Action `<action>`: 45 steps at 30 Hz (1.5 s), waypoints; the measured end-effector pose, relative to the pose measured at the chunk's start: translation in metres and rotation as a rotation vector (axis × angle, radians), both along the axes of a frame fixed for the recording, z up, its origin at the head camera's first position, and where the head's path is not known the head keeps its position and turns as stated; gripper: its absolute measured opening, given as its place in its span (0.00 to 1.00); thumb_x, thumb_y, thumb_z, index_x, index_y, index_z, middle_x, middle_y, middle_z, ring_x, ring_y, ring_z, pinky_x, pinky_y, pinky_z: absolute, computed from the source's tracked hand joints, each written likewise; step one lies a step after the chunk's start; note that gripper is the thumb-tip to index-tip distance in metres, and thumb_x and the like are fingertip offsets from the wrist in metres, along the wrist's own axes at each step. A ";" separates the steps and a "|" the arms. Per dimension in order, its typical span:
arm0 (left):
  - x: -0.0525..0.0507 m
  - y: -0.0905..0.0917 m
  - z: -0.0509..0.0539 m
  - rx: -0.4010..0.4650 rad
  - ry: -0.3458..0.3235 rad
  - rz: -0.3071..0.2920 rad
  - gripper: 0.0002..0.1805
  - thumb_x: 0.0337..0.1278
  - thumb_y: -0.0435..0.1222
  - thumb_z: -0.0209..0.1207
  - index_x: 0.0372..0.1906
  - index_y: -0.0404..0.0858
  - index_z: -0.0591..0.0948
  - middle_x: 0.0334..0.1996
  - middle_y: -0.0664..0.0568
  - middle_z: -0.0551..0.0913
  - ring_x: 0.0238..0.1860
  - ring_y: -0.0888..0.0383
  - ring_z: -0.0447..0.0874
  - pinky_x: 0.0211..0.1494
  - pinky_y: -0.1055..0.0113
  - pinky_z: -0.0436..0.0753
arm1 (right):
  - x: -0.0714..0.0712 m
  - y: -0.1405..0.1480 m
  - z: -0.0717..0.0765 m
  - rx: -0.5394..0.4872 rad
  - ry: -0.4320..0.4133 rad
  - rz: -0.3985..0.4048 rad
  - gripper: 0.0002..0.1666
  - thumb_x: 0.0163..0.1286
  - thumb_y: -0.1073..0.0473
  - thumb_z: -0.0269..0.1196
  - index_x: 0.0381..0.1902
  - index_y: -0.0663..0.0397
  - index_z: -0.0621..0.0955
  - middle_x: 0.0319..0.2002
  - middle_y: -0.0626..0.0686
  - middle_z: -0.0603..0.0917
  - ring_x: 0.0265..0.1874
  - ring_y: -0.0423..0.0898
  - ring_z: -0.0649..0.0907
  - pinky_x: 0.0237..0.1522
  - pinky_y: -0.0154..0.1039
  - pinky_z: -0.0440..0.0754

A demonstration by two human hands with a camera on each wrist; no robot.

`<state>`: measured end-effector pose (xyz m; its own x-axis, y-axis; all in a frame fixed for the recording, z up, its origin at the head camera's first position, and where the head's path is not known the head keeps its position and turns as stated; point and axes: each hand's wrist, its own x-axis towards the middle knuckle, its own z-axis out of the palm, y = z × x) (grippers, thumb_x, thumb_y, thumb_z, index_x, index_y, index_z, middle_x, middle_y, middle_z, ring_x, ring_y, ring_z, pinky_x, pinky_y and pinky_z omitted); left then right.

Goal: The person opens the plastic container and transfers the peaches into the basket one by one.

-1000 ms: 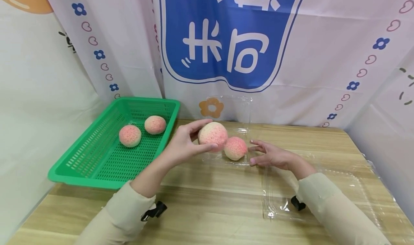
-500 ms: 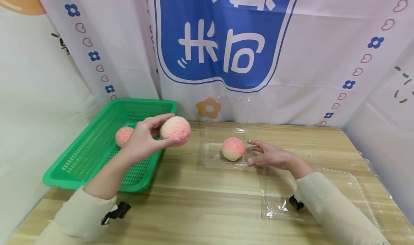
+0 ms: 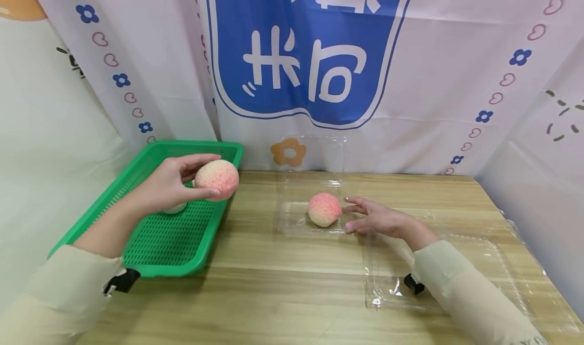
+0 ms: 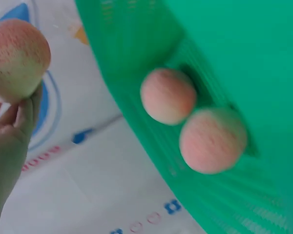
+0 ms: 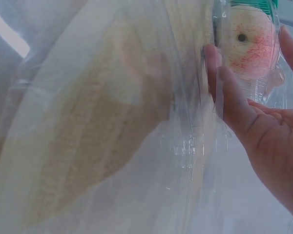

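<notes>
My left hand grips a pink-and-cream peach between thumb and fingers, over the right part of the green basket. Two more peaches lie inside that basket; the left wrist view shows a smaller-looking peach beside a nearer peach. From the head they are mostly hidden behind my left hand. One peach sits in the right side of a clear plastic box whose lid stands up at the back. My right hand, fingers loosely spread, is at this box's right wall, holding nothing visible.
Another clear plastic container lies at the right, partly under my right forearm. A printed curtain hangs behind the wooden table. The basket stands at the left, near the side cloth.
My left hand has carried its peach leftward from above the clear box to over the basket. The right hand stays by the box, and the peach in the box has not moved.
</notes>
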<state>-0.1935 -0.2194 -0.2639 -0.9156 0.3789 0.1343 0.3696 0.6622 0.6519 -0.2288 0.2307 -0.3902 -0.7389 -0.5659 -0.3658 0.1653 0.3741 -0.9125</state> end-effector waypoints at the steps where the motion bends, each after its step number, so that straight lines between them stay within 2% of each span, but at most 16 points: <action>1: -0.002 -0.005 -0.001 -0.008 -0.010 -0.016 0.39 0.52 0.42 0.73 0.70 0.38 0.71 0.66 0.42 0.75 0.63 0.48 0.77 0.62 0.66 0.80 | 0.000 0.000 0.000 0.001 -0.007 -0.006 0.57 0.66 0.61 0.67 0.79 0.60 0.43 0.78 0.67 0.51 0.69 0.64 0.70 0.70 0.55 0.69; 6: -0.015 -0.027 -0.005 -0.012 -0.065 -0.064 0.38 0.53 0.39 0.72 0.70 0.38 0.72 0.65 0.43 0.75 0.57 0.69 0.77 0.55 0.84 0.77 | 0.001 0.000 -0.001 0.001 0.004 0.007 0.56 0.67 0.61 0.66 0.79 0.62 0.42 0.77 0.68 0.52 0.70 0.65 0.68 0.70 0.56 0.69; 9: -0.022 -0.037 -0.006 -0.037 -0.086 -0.073 0.37 0.54 0.39 0.72 0.69 0.38 0.72 0.64 0.43 0.76 0.53 0.78 0.75 0.53 0.84 0.77 | 0.001 0.000 -0.001 -0.004 0.013 0.018 0.56 0.68 0.61 0.66 0.79 0.63 0.42 0.77 0.68 0.52 0.70 0.65 0.68 0.70 0.56 0.70; 12: -0.029 -0.044 -0.007 -0.076 -0.108 -0.085 0.36 0.54 0.40 0.71 0.69 0.37 0.72 0.63 0.42 0.77 0.51 0.79 0.76 0.52 0.81 0.79 | 0.000 0.000 0.000 -0.006 0.009 0.012 0.56 0.68 0.61 0.66 0.79 0.62 0.42 0.77 0.68 0.52 0.71 0.65 0.67 0.70 0.56 0.69; 15: -0.037 -0.047 -0.008 -0.130 -0.128 -0.104 0.35 0.55 0.41 0.71 0.68 0.37 0.73 0.62 0.42 0.79 0.50 0.74 0.78 0.50 0.77 0.80 | -0.001 0.001 -0.001 0.001 0.012 0.012 0.56 0.68 0.61 0.66 0.79 0.62 0.43 0.77 0.68 0.52 0.71 0.64 0.67 0.70 0.56 0.69; 21: -0.048 -0.050 -0.018 -0.189 -0.214 -0.122 0.35 0.58 0.42 0.69 0.69 0.36 0.72 0.59 0.43 0.80 0.52 0.56 0.79 0.49 0.67 0.82 | 0.000 0.001 -0.002 0.006 0.007 0.008 0.56 0.68 0.60 0.66 0.79 0.61 0.43 0.78 0.67 0.52 0.72 0.64 0.66 0.71 0.57 0.68; 29: -0.060 -0.057 -0.029 -0.231 -0.248 -0.144 0.35 0.58 0.41 0.68 0.68 0.34 0.72 0.58 0.41 0.81 0.52 0.52 0.79 0.47 0.63 0.81 | 0.000 -0.001 0.001 0.025 0.014 0.008 0.56 0.67 0.59 0.67 0.79 0.61 0.43 0.77 0.67 0.52 0.73 0.66 0.64 0.71 0.59 0.66; 32: -0.065 -0.057 -0.034 -0.266 -0.292 -0.159 0.35 0.58 0.42 0.68 0.68 0.33 0.72 0.60 0.39 0.79 0.54 0.51 0.79 0.48 0.63 0.81 | 0.000 -0.001 0.002 0.032 0.014 0.014 0.56 0.68 0.59 0.66 0.79 0.60 0.43 0.78 0.67 0.52 0.73 0.66 0.64 0.71 0.59 0.66; 38: -0.071 -0.055 -0.042 -0.314 -0.317 -0.203 0.35 0.58 0.42 0.67 0.68 0.31 0.72 0.64 0.35 0.76 0.61 0.44 0.77 0.56 0.56 0.80 | -0.001 -0.002 0.002 0.034 0.003 0.010 0.56 0.68 0.59 0.67 0.79 0.59 0.44 0.78 0.66 0.52 0.74 0.65 0.62 0.72 0.59 0.65; 42: -0.075 -0.051 -0.048 -0.309 -0.340 -0.235 0.39 0.57 0.43 0.68 0.69 0.28 0.69 0.66 0.32 0.73 0.65 0.37 0.72 0.62 0.46 0.78 | 0.000 -0.001 0.003 0.032 0.008 0.006 0.56 0.68 0.59 0.66 0.79 0.59 0.44 0.78 0.66 0.52 0.74 0.66 0.62 0.72 0.59 0.65; 45: -0.077 -0.050 -0.052 -0.308 -0.368 -0.243 0.40 0.57 0.43 0.69 0.69 0.27 0.68 0.67 0.31 0.71 0.67 0.35 0.71 0.63 0.45 0.77 | 0.001 0.000 0.003 0.029 0.015 0.008 0.55 0.68 0.59 0.66 0.79 0.60 0.44 0.77 0.67 0.52 0.73 0.66 0.63 0.71 0.58 0.66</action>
<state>-0.2704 -0.2689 -0.3160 -0.7622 0.5569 -0.3300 0.3193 0.7669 0.5567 -0.2281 0.2305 -0.3871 -0.7398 -0.5613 -0.3710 0.1483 0.4019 -0.9036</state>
